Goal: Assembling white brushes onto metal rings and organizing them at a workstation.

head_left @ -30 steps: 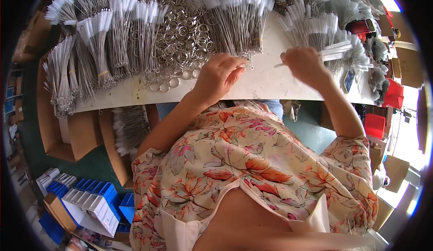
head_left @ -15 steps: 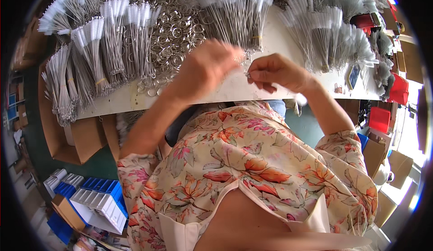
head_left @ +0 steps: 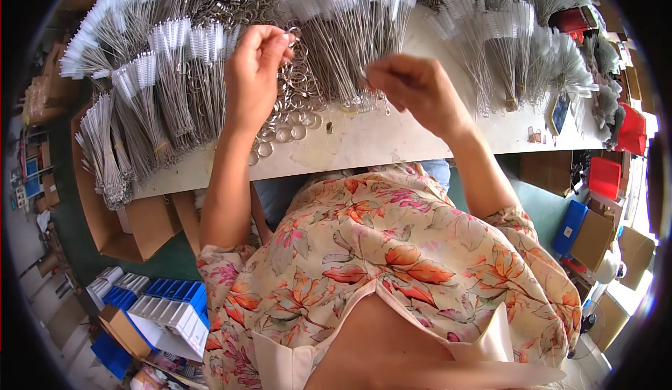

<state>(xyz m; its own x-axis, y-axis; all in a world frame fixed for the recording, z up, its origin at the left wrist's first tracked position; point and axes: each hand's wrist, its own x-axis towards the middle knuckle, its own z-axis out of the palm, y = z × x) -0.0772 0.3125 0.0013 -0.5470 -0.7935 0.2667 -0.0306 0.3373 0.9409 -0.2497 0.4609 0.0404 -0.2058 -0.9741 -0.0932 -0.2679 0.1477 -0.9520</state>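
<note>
My left hand (head_left: 253,75) is raised over the pile of split metal rings (head_left: 302,82), thumb and fingers pinched on a shiny ring (head_left: 294,34). To its right, my right hand (head_left: 417,90) hovers by the lower looped ends of a bunch of wire-handled brushes (head_left: 350,47) with white bristle tips. The right fingers are curled together and slightly smeared, and whatever is between them is hidden. A few loose rings (head_left: 283,134) lie on the white table (head_left: 392,138) near its front edge.
More bunches of brushes (head_left: 164,89) stand close together on the left, and others (head_left: 507,54) on the right. A cardboard box (head_left: 140,225) sits below the table's left end. Blue and white bins (head_left: 168,316) stand on the floor at lower left.
My left hand has moved away from my right, up and left to the ring pile, and now pinches a ring. My right hand has shifted slightly upward toward the brush ends.
</note>
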